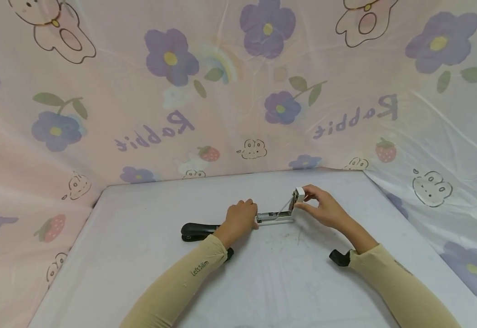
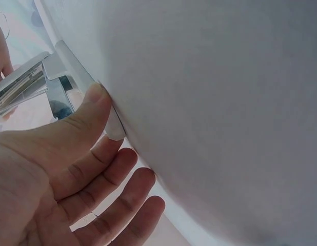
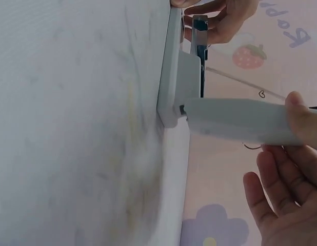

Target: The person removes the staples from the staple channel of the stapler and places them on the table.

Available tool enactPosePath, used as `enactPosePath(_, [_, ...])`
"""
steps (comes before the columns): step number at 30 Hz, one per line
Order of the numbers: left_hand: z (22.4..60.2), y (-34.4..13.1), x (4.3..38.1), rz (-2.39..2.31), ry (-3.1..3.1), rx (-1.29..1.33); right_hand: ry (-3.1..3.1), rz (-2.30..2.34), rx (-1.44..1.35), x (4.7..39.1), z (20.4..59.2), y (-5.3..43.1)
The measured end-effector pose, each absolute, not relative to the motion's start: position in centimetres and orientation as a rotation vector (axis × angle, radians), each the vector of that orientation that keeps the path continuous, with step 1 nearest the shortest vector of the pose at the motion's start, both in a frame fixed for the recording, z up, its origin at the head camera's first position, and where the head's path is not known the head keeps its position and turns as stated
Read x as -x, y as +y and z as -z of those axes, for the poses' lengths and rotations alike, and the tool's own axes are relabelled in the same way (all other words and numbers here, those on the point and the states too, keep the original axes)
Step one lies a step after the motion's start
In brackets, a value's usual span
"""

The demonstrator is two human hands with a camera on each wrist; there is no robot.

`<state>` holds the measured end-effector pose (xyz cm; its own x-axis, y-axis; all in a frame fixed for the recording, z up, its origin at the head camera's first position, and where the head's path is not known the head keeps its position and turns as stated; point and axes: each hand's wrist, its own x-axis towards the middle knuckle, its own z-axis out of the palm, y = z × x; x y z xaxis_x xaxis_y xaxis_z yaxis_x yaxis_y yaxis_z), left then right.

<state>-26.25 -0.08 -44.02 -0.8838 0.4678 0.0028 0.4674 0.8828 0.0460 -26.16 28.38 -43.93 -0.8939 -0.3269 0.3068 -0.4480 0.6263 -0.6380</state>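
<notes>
A white stapler lies opened on the table, its metal staple tray exposed and its top arm swung up nearly upright at the right end. My left hand pinches the end of the base between thumb and fingers; the left wrist view shows the thumb on the base's edge. With my right hand I grip the raised arm near its free end, which the right wrist view shows between thumb and fingers. A thin rod slants between tray and arm. The hinge shows in the right wrist view.
A black stapler lies just left of my left hand, partly behind the forearm. The white-covered table is bordered by a printed curtain at the back and sides. Black wrist mounts stick out at both cuffs.
</notes>
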Motion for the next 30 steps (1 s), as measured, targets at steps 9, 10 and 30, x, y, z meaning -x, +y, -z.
enactPosePath(9, [43.8, 0.0, 26.0, -0.070, 3.035, -0.764, -2.741, -1.144, -0.566, 25.8, 43.9, 30.0])
enactPosePath(10, [43.8, 0.1, 26.0, -0.069, 3.036, -0.762, -2.739, -1.162, -0.562, 25.8, 44.0, 30.2])
enactPosePath(30, [44.1, 0.1, 26.1, -0.049, 3.037, -0.720, -2.726, -1.397, -0.596, 26.3, 45.3, 33.0])
